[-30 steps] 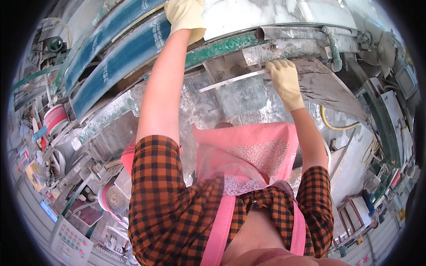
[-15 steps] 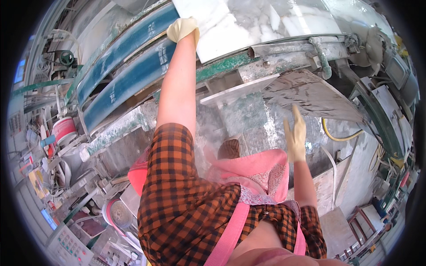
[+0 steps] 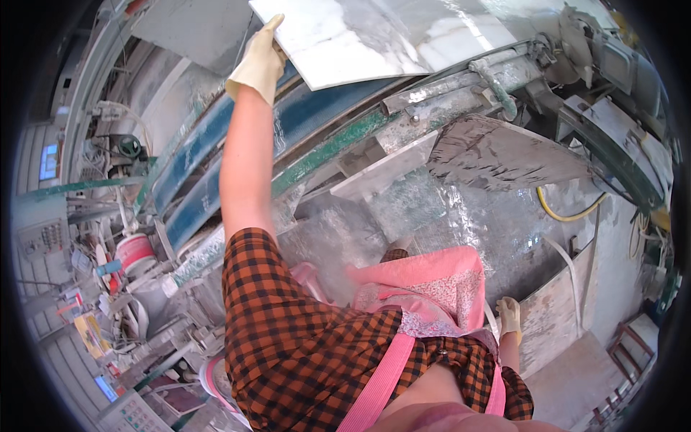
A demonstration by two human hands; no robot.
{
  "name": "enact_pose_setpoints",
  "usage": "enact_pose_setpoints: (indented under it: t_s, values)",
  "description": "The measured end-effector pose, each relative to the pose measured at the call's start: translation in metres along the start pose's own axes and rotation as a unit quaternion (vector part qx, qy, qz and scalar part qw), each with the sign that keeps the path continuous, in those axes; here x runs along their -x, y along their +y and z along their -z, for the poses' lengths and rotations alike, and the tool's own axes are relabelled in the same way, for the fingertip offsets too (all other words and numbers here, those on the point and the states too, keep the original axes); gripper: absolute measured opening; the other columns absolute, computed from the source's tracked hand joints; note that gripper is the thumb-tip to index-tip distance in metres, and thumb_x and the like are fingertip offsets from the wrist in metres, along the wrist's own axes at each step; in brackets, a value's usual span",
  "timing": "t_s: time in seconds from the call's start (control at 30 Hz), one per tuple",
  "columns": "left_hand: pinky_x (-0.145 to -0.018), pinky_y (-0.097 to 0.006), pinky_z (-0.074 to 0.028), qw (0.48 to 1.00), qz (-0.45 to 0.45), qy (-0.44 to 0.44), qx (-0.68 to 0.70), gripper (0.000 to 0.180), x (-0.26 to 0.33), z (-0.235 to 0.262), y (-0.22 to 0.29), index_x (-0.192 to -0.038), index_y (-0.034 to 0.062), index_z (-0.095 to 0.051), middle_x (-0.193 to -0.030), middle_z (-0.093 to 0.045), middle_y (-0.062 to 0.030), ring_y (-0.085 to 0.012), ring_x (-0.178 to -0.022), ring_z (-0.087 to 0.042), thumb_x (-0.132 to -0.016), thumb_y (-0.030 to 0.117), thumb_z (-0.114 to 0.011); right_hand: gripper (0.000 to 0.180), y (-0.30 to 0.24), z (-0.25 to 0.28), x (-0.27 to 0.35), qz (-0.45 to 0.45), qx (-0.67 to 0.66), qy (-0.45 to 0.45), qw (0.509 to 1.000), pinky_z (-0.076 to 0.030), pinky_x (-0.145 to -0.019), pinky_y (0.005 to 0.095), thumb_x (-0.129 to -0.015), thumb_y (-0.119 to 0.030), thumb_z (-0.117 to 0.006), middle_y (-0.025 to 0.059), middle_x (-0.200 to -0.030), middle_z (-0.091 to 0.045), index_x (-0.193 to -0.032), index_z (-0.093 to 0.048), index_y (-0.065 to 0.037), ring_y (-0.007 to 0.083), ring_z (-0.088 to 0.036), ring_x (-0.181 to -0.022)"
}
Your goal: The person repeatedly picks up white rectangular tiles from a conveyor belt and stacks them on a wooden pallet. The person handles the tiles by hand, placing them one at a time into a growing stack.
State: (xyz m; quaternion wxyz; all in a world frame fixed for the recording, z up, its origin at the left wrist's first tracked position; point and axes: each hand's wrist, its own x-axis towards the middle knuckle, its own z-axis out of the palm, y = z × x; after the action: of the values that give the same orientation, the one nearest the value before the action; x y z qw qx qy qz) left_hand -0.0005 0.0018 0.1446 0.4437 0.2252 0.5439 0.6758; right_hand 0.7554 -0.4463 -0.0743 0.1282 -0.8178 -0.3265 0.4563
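Observation:
My left hand (image 3: 259,61), in a pale rubber glove, grips the left edge of a white marble slab (image 3: 338,47) with grey veins. Its thumb lies along the edge, and the other fingers are mostly hidden. Two blue conveyor belts (image 3: 191,137) run under the slab's near left corner. Whether that corner is raised off them is hard to tell. My right hand (image 3: 509,317), in a matching glove, hangs low by my right side with loosely bent fingers and nothing visible in it. It is near the pink apron (image 3: 439,277) and a leaning stone panel (image 3: 554,302).
A green rail (image 3: 331,147) and a pipe (image 3: 497,90) border the belts on my side. Below them lean a pale stone strip (image 3: 389,169) and a rough grey-brown board (image 3: 504,155). A yellow hose (image 3: 568,216) lies to the right, and a red-and-white bucket (image 3: 135,250) stands at left.
The slab's near edge has shifted away from the green rail, uncovering more blue belt. My left hand now grips its left edge. My right hand has dropped back to my side. The view has turned somewhat.

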Motion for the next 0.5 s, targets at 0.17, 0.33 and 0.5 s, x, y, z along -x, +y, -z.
enact_pose_setpoints:
  t_s: [0.17, 0.33, 0.5]
  values:
    - [-0.101, -0.048, -0.049, 0.991, 0.123, -0.060, 0.001, 0.045, 0.018, -0.017, 0.004, -0.131, -0.0038, -0.050, -0.130, -0.058, -0.0220, -0.0361, -0.118, -0.059, -0.089, 0.007, -0.061, 0.032, -0.032, -0.016, 0.004, 0.036, -0.053, -0.049, 0.997, -0.053, -0.067, 0.0285, -0.094, -0.021, -0.059, 0.0118, -0.090, -0.070, -0.110, -0.063, 0.006, 0.0180, -0.068, -0.075]
    - [-0.104, -0.052, -0.045, 0.989, 0.139, -0.048, 0.031, 0.049, 0.020, -0.006, 0.002, -0.133, -0.0032, -0.047, -0.129, -0.058, -0.0223, -0.0379, -0.119, -0.058, -0.086, 0.001, -0.062, 0.036, -0.064, -0.007, 0.013, 0.007, -0.032, -0.069, 0.997, -0.054, -0.065, 0.0312, -0.093, -0.029, -0.054, 0.0165, -0.073, -0.070, -0.100, -0.064, 0.005, 0.0233, -0.070, -0.065]
    - [-0.100, -0.052, -0.049, 0.993, 0.098, -0.032, 0.056, 0.048, 0.015, -0.026, 0.006, -0.131, -0.0042, -0.049, -0.126, -0.059, -0.0232, -0.0388, -0.114, -0.060, -0.084, -0.004, -0.062, 0.038, -0.082, 0.000, 0.010, -0.026, -0.033, -0.009, 0.999, -0.045, -0.043, 0.0302, -0.095, -0.035, -0.055, 0.0113, -0.056, -0.062, -0.101, -0.066, 0.001, 0.0203, -0.058, -0.043]
